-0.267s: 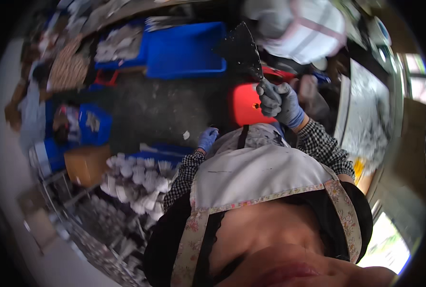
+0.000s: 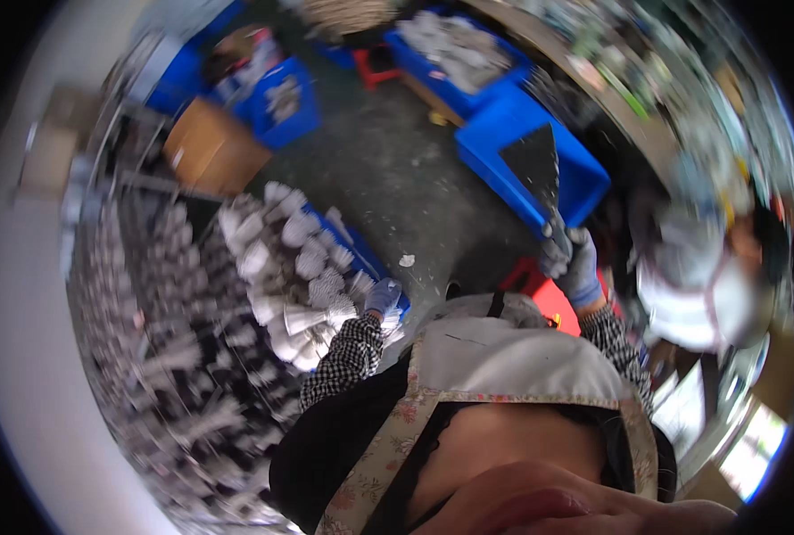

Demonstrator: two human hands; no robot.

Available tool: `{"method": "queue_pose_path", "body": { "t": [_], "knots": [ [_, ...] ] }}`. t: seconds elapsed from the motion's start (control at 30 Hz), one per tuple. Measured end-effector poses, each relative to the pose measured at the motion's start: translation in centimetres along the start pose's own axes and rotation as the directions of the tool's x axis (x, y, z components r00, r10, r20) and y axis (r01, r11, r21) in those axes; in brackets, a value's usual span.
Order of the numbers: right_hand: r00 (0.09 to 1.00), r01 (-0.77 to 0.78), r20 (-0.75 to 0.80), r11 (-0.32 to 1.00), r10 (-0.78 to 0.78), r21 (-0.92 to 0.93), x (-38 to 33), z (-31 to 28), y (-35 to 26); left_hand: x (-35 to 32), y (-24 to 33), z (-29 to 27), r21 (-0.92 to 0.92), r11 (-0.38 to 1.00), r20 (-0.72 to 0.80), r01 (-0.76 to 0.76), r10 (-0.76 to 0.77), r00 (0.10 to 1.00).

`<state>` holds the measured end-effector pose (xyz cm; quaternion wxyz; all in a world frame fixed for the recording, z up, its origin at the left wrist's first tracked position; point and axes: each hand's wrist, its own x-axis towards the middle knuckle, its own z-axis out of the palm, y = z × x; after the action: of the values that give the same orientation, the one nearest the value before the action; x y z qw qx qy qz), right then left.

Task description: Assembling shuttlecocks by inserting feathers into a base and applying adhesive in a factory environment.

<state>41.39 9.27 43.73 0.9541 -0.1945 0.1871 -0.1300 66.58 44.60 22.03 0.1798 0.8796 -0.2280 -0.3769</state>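
Note:
My right hand (image 2: 575,267), in a grey-blue work glove, is wrapped round the handle of a scraper (image 2: 535,169). Its dark, wide triangular blade points up and away from me, in front of a blue crate (image 2: 513,183). On the left, my left hand (image 2: 384,296), gloved alike, is at the near edge of a long blue crate (image 2: 352,245). Heaped in that crate are several white, ribbed, fan-shaped bundles (image 2: 303,267). Blur hides the fingers of my left hand, and whether they touch a bundle is unclear.
A red stool (image 2: 540,285) stands by my right hand. Beyond lie a crate of pale pieces (image 2: 459,53) and a cardboard box (image 2: 214,147) beside a blue bin (image 2: 281,107). Dense pale bundles (image 2: 183,339) fill the left. A white sack (image 2: 700,303) stands right.
My view has swung left, so the scene sits further right. My left hand has moved from beside my apron to the crate of white bundles. My right hand still holds the scraper.

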Motion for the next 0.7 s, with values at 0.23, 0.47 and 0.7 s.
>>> {"method": "queue_pose_path", "body": {
  "t": [0.23,0.47,0.7],
  "knots": [
    [0.982,-0.105,-0.181,0.646,-0.052,-0.756,16.5,4.8,0.3,1.6,-1.5,0.0,-0.339,0.927,0.032,0.159,-0.157,0.987],
    [0.986,-0.138,-0.093,0.368,0.138,-0.92,38.1,7.2,-0.5,8.3,-5.9,-4.9,-0.548,0.833,-0.204,0.071,-0.216,0.955],
    [0.905,0.371,0.358,-0.016,0.228,-0.928,61.6,2.6,-0.1,16.6,-7.3,-6.6,-0.973,0.028,0.163,0.228,-0.615,0.771]
  ]
}}
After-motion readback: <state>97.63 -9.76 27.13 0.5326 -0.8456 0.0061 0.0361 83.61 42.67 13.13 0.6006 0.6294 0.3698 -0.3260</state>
